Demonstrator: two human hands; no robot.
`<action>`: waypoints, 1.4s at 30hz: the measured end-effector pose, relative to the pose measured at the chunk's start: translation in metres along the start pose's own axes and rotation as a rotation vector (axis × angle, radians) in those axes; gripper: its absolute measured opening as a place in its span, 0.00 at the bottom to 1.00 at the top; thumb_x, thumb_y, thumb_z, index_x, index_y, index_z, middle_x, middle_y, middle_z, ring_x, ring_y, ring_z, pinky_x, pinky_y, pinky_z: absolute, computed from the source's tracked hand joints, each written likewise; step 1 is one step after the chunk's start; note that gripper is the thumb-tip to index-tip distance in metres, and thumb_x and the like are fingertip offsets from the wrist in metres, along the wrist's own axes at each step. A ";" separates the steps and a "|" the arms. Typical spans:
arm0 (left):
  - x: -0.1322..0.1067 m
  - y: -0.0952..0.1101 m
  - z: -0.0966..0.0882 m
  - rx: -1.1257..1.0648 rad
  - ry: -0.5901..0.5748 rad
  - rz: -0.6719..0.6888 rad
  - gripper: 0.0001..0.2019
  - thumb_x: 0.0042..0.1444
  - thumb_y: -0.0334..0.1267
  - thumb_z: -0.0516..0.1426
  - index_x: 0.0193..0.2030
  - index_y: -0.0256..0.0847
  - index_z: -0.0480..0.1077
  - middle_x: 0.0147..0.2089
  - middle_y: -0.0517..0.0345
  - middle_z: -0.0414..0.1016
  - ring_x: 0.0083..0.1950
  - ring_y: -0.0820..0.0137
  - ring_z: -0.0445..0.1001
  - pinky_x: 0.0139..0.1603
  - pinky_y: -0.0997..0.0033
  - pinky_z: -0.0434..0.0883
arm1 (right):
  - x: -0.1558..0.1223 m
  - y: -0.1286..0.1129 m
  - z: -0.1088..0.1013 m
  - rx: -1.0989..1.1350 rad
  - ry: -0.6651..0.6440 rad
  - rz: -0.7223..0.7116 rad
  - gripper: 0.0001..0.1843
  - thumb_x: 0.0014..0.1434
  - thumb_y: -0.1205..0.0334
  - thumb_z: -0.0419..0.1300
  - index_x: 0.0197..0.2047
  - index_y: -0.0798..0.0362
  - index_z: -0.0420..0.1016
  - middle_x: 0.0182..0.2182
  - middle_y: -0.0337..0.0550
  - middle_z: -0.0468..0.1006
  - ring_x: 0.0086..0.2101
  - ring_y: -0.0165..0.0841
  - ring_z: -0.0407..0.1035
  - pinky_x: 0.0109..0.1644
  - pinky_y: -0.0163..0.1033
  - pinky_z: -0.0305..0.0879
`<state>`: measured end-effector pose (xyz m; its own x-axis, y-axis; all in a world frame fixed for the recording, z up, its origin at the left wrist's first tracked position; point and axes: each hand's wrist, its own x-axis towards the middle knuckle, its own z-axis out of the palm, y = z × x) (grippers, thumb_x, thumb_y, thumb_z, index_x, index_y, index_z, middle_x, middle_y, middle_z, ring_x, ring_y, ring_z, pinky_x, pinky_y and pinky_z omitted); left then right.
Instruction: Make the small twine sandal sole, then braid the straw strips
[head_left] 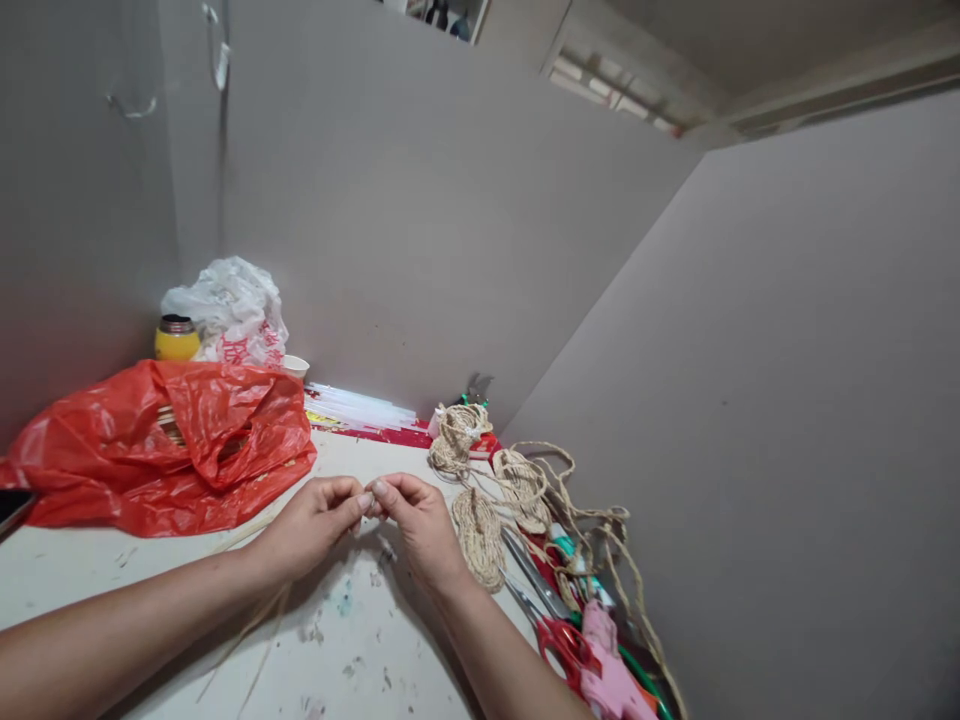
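Over the white tabletop, my left hand (326,518) and my right hand (415,517) meet with their fingertips pinched together. Whatever lies between the right fingertips is too small to make out. Pale thin straw strands (259,612) run beneath my left wrist and trail down toward the table's near side; their upper ends go behind the left hand, which appears closed on them. Just right of my right hand lies a flat coiled braid of straw cord (478,538). Red-handled scissors (564,645) rest beside my right forearm, blades pointing up and left.
A red plastic bag (120,440) with straw pieces spreads across the left. Behind are a yellow jar (177,340), a white bag (232,305), a paper cup (296,366) and glue sticks (364,408). More cord coils (457,438) and a pink glue gun (611,670) crowd the right, by grey partitions.
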<state>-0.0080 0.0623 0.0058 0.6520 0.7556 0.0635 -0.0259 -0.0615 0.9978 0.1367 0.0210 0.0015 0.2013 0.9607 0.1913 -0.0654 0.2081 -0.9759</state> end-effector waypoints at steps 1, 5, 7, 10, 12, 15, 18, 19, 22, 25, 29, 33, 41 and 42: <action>0.001 -0.001 -0.001 0.000 -0.005 -0.008 0.18 0.53 0.52 0.55 0.25 0.37 0.65 0.20 0.67 0.56 0.22 0.78 0.51 0.24 0.76 0.50 | 0.000 0.000 0.000 0.000 -0.006 0.004 0.10 0.52 0.56 0.64 0.26 0.55 0.77 0.19 0.37 0.72 0.24 0.28 0.62 0.32 0.34 0.58; 0.005 -0.004 -0.006 -0.025 -0.020 -0.030 0.21 0.48 0.53 0.59 0.22 0.34 0.68 0.20 0.65 0.57 0.23 0.78 0.51 0.25 0.75 0.49 | 0.003 0.004 -0.002 -0.003 -0.062 0.031 0.12 0.51 0.56 0.64 0.24 0.56 0.77 0.19 0.38 0.73 0.23 0.28 0.63 0.31 0.34 0.58; 0.005 -0.005 -0.008 -0.032 -0.014 -0.080 0.21 0.46 0.54 0.61 0.21 0.34 0.69 0.18 0.66 0.56 0.22 0.79 0.49 0.25 0.74 0.46 | 0.005 0.006 -0.003 0.003 -0.083 0.062 0.12 0.51 0.56 0.65 0.24 0.56 0.77 0.19 0.39 0.74 0.23 0.28 0.62 0.30 0.33 0.58; 0.005 -0.008 -0.009 -0.078 -0.037 -0.157 0.21 0.42 0.54 0.62 0.22 0.33 0.70 0.16 0.66 0.59 0.20 0.80 0.48 0.22 0.74 0.44 | 0.006 0.011 -0.004 0.038 -0.083 0.125 0.13 0.48 0.54 0.67 0.25 0.57 0.77 0.19 0.38 0.73 0.22 0.27 0.62 0.29 0.33 0.57; 0.004 -0.010 -0.010 -0.151 -0.061 -0.216 0.21 0.40 0.54 0.63 0.25 0.34 0.71 0.19 0.62 0.68 0.18 0.80 0.51 0.20 0.75 0.45 | 0.007 0.014 -0.005 0.049 -0.069 0.162 0.13 0.46 0.54 0.69 0.24 0.57 0.77 0.18 0.37 0.72 0.21 0.26 0.60 0.27 0.32 0.56; 0.005 -0.013 -0.010 -0.228 -0.043 -0.277 0.20 0.38 0.52 0.65 0.27 0.35 0.69 0.25 0.57 0.74 0.17 0.80 0.54 0.18 0.76 0.47 | 0.007 0.016 -0.004 0.072 -0.035 0.220 0.15 0.43 0.54 0.71 0.28 0.57 0.77 0.19 0.37 0.72 0.20 0.25 0.60 0.26 0.31 0.55; 0.006 -0.012 -0.010 -0.255 -0.018 -0.267 0.19 0.39 0.49 0.65 0.27 0.35 0.69 0.25 0.56 0.75 0.18 0.80 0.56 0.18 0.77 0.49 | 0.007 0.016 -0.004 0.114 -0.012 0.250 0.17 0.46 0.52 0.69 0.32 0.57 0.77 0.21 0.37 0.72 0.21 0.25 0.61 0.26 0.31 0.57; 0.006 -0.012 -0.010 -0.271 -0.012 -0.259 0.18 0.39 0.48 0.65 0.28 0.35 0.69 0.26 0.56 0.74 0.18 0.80 0.56 0.19 0.77 0.49 | 0.007 0.015 -0.004 0.119 -0.013 0.245 0.16 0.47 0.51 0.68 0.31 0.57 0.76 0.20 0.36 0.71 0.21 0.25 0.61 0.27 0.31 0.57; 0.008 -0.014 -0.012 -0.306 0.016 -0.227 0.16 0.40 0.45 0.65 0.28 0.34 0.70 0.24 0.61 0.70 0.20 0.80 0.57 0.21 0.78 0.51 | 0.006 0.014 -0.005 0.107 -0.015 0.226 0.17 0.50 0.50 0.65 0.27 0.57 0.74 0.19 0.36 0.70 0.20 0.25 0.59 0.26 0.30 0.55; 0.010 -0.018 -0.014 -0.318 0.057 -0.205 0.15 0.39 0.44 0.66 0.27 0.34 0.70 0.19 0.66 0.63 0.21 0.80 0.56 0.23 0.77 0.52 | 0.006 0.014 -0.004 0.080 0.007 0.202 0.17 0.49 0.50 0.66 0.26 0.57 0.74 0.19 0.36 0.69 0.20 0.25 0.59 0.26 0.31 0.54; 0.011 -0.021 -0.014 -0.315 0.054 -0.202 0.16 0.37 0.44 0.67 0.24 0.34 0.70 0.18 0.66 0.63 0.20 0.80 0.55 0.23 0.77 0.53 | 0.005 0.014 -0.002 0.064 0.029 0.191 0.14 0.43 0.55 0.70 0.26 0.56 0.75 0.19 0.36 0.70 0.21 0.26 0.59 0.26 0.32 0.55; 0.010 -0.019 -0.015 -0.341 0.003 -0.242 0.18 0.36 0.46 0.68 0.25 0.32 0.72 0.19 0.63 0.66 0.21 0.78 0.60 0.24 0.76 0.56 | 0.005 0.014 -0.003 0.063 0.023 0.202 0.12 0.43 0.57 0.70 0.26 0.56 0.75 0.20 0.35 0.71 0.21 0.25 0.59 0.27 0.32 0.56; 0.011 -0.018 -0.015 -0.374 -0.009 -0.209 0.18 0.39 0.48 0.67 0.25 0.32 0.72 0.22 0.59 0.71 0.23 0.78 0.64 0.28 0.75 0.61 | 0.005 0.016 -0.003 0.054 0.045 0.206 0.14 0.41 0.55 0.71 0.28 0.56 0.78 0.20 0.36 0.72 0.21 0.25 0.60 0.26 0.32 0.56; 0.011 -0.018 -0.015 -0.366 -0.006 -0.194 0.18 0.39 0.48 0.67 0.25 0.32 0.72 0.22 0.59 0.70 0.23 0.78 0.64 0.28 0.76 0.61 | 0.005 0.015 -0.002 0.044 0.054 0.198 0.14 0.40 0.55 0.71 0.27 0.56 0.77 0.19 0.36 0.72 0.20 0.25 0.59 0.25 0.32 0.56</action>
<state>-0.0123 0.0814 -0.0110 0.6754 0.7267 -0.1252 -0.1693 0.3181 0.9328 0.1388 0.0288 -0.0127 0.2326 0.9725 -0.0105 -0.1508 0.0254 -0.9882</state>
